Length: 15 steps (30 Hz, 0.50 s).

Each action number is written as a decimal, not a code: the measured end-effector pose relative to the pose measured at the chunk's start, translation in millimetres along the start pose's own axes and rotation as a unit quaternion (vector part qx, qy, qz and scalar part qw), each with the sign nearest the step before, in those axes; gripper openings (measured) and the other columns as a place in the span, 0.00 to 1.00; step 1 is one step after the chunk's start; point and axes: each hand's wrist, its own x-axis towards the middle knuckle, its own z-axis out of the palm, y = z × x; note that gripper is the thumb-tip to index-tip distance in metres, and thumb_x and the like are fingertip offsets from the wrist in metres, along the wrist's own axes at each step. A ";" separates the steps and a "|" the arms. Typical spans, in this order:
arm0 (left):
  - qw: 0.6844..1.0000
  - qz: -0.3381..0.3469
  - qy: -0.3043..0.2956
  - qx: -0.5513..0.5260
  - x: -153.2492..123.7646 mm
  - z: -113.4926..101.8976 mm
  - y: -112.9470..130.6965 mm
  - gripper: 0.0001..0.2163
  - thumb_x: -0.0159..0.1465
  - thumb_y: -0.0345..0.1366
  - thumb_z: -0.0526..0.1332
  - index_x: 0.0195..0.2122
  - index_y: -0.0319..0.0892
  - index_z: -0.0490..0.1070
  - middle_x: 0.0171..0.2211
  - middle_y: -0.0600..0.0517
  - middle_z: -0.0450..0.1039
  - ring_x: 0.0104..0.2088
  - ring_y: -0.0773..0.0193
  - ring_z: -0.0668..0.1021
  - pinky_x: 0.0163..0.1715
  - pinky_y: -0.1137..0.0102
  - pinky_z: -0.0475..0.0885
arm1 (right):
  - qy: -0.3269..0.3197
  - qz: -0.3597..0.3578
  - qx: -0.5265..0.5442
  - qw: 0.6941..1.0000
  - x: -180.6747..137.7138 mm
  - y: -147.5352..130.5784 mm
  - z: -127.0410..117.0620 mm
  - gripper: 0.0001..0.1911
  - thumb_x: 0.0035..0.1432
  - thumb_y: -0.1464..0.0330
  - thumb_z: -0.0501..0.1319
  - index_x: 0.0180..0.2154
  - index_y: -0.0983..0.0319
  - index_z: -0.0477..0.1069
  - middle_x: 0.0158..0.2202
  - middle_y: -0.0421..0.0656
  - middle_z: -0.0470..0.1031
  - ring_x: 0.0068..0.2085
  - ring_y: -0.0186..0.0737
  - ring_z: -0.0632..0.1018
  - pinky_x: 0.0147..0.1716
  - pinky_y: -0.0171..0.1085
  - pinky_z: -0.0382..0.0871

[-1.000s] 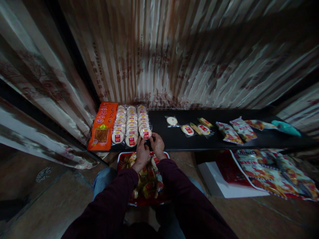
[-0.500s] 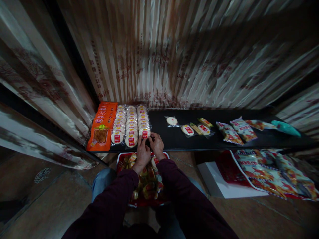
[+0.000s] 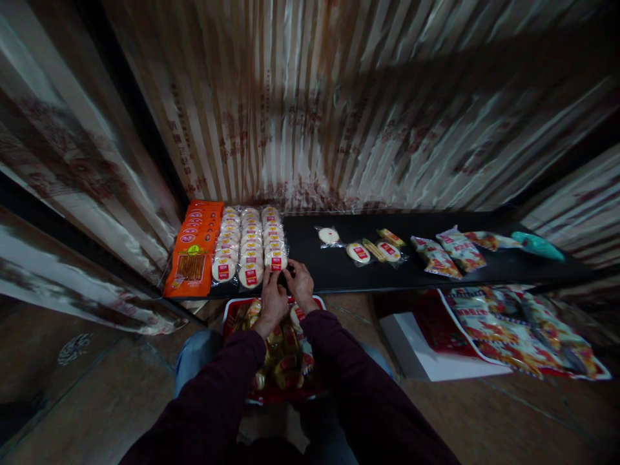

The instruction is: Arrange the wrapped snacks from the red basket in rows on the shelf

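Three columns of overlapping round white crackers in clear wrappers lie on the black shelf (image 3: 310, 278). At the front of the right column is a wrapped cracker (image 3: 276, 259) with a red label. My left hand (image 3: 274, 298) has its fingers closed on the near edge of this cracker. My right hand (image 3: 300, 284) pinches at the cracker's right edge, fingers bent. Part of the wrapper is hidden behind the fingers. Below my wrists stands a red basket (image 3: 225, 316) with a white rim, holding gold-wrapped snacks (image 3: 288, 361).
Orange snack packets (image 3: 191, 265) overlap at the shelf's left end. Farther right lie loose wrapped crackers (image 3: 358, 253), snack bags (image 3: 462, 250) and a teal packet (image 3: 538, 245). A tilted red basket (image 3: 450, 310) of bags rests on a white box (image 3: 421, 349). Striped curtain hangs behind.
The view has shifted slightly, so the shelf and its goods appear a little to the left. Both hands stay at the front cracker of the right column, with barely any finger movement.
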 end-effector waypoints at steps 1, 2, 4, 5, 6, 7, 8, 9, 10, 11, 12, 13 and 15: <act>1.000 -0.002 0.000 0.001 0.0 -0.2 0.7 0.21 0.54 0.21 0.52 0.47 0.41 0.72 0.61 0.45 0.61 0.63 0.56 0.62 0.64 0.60 0.59 | 0.002 -0.001 0.004 1.000 -0.1 0.7 0.1 0.17 0.56 0.66 0.59 0.48 0.57 0.72 0.44 0.45 0.74 0.39 0.39 0.75 0.42 0.39 0.70; 1.000 -0.003 -0.001 0.002 -0.3 -0.4 1.5 0.21 0.54 0.21 0.52 0.47 0.41 0.73 0.61 0.45 0.61 0.64 0.55 0.62 0.64 0.59 0.58 | 0.003 -0.002 0.009 1.000 -0.4 1.2 0.0 0.17 0.56 0.67 0.59 0.48 0.57 0.72 0.44 0.45 0.74 0.39 0.40 0.75 0.42 0.39 0.70; 1.000 -0.002 0.000 0.002 -1.7 -0.9 3.2 0.21 0.54 0.20 0.53 0.47 0.40 0.73 0.62 0.45 0.61 0.64 0.54 0.61 0.64 0.59 0.58 | 0.008 0.000 0.019 1.000 -1.3 1.8 -0.2 0.18 0.55 0.67 0.59 0.49 0.59 0.71 0.44 0.46 0.74 0.39 0.40 0.75 0.43 0.40 0.70; 1.000 -0.001 0.000 0.003 -2.9 -1.2 4.0 0.21 0.54 0.20 0.53 0.47 0.40 0.73 0.62 0.44 0.61 0.64 0.54 0.61 0.64 0.58 0.58 | 0.012 0.001 0.025 1.000 -2.1 1.7 -0.5 0.19 0.55 0.67 0.59 0.49 0.60 0.71 0.45 0.47 0.74 0.39 0.40 0.76 0.43 0.40 0.71; 1.000 0.001 -0.001 0.003 -4.2 -1.4 4.7 0.21 0.54 0.20 0.52 0.46 0.40 0.73 0.61 0.44 0.61 0.64 0.54 0.62 0.64 0.58 0.58 | 0.015 0.002 0.032 0.999 -3.0 1.5 -0.8 0.19 0.54 0.68 0.59 0.49 0.61 0.71 0.45 0.48 0.73 0.38 0.41 0.76 0.43 0.41 0.71; 1.000 0.002 -0.002 0.004 -5.6 -1.6 5.3 0.20 0.54 0.20 0.52 0.46 0.39 0.73 0.61 0.43 0.62 0.64 0.54 0.62 0.64 0.58 0.58 | 0.019 0.002 0.041 0.999 -4.0 1.1 -1.2 0.19 0.54 0.68 0.59 0.49 0.62 0.71 0.45 0.49 0.73 0.38 0.41 0.76 0.43 0.41 0.71; 1.000 0.004 -0.003 0.005 -7.0 -1.9 5.9 0.20 0.54 0.20 0.52 0.45 0.39 0.73 0.60 0.43 0.62 0.63 0.54 0.63 0.64 0.58 0.58 | 0.023 0.002 0.049 0.999 -5.3 0.7 -1.7 0.19 0.54 0.68 0.59 0.48 0.63 0.71 0.45 0.49 0.73 0.38 0.41 0.76 0.43 0.41 0.71; 1.000 0.006 -0.004 0.006 -8.3 -2.3 6.6 0.20 0.54 0.19 0.52 0.44 0.39 0.74 0.60 0.43 0.63 0.63 0.54 0.63 0.63 0.58 0.59 | 0.026 0.001 0.057 0.998 -6.8 0.1 -2.5 0.18 0.54 0.68 0.58 0.48 0.63 0.71 0.45 0.49 0.73 0.39 0.41 0.76 0.44 0.41 0.71; 1.000 0.009 -0.003 0.007 -9.7 -2.8 7.3 0.19 0.54 0.19 0.52 0.43 0.39 0.74 0.59 0.43 0.64 0.63 0.55 0.64 0.63 0.58 0.59 | 0.030 -0.001 0.063 0.998 -8.6 -0.6 -3.5 0.18 0.54 0.69 0.58 0.48 0.63 0.71 0.45 0.50 0.73 0.39 0.42 0.76 0.44 0.41 0.71; 1.000 0.013 -0.001 0.007 -11.1 -3.4 8.0 0.18 0.54 0.19 0.51 0.41 0.40 0.74 0.58 0.44 0.65 0.62 0.55 0.64 0.63 0.59 0.60 | 0.033 -0.003 0.067 0.997 -10.9 -1.4 -4.8 0.18 0.54 0.69 0.58 0.48 0.63 0.71 0.45 0.50 0.73 0.40 0.42 0.76 0.44 0.42 0.71; 1.000 0.018 0.002 0.008 -12.8 -4.3 8.6 0.18 0.54 0.19 0.51 0.40 0.40 0.74 0.57 0.44 0.66 0.62 0.56 0.65 0.62 0.59 0.60 | 0.038 -0.005 0.070 0.997 -13.8 -2.3 -6.5 0.18 0.55 0.69 0.57 0.47 0.64 0.71 0.44 0.51 0.73 0.40 0.42 0.76 0.45 0.42 0.71; 1.000 0.022 0.004 0.009 -15.0 -5.2 9.1 0.17 0.54 0.19 0.51 0.39 0.41 0.74 0.57 0.45 0.66 0.61 0.56 0.66 0.62 0.59 0.61 | 0.044 -0.008 0.073 0.996 -17.4 -3.2 -8.6 0.17 0.55 0.69 0.56 0.47 0.65 0.71 0.44 0.51 0.73 0.41 0.43 0.75 0.45 0.42 0.70; 0.999 0.030 0.007 0.011 -21.4 -7.2 9.0 0.17 0.54 0.19 0.51 0.37 0.41 0.74 0.56 0.45 0.67 0.60 0.57 0.68 0.61 0.59 0.62 | 0.061 -0.015 0.081 0.995 -27.5 -4.9 -13.5 0.17 0.56 0.69 0.54 0.46 0.65 0.71 0.43 0.51 0.73 0.42 0.43 0.75 0.46 0.42 0.70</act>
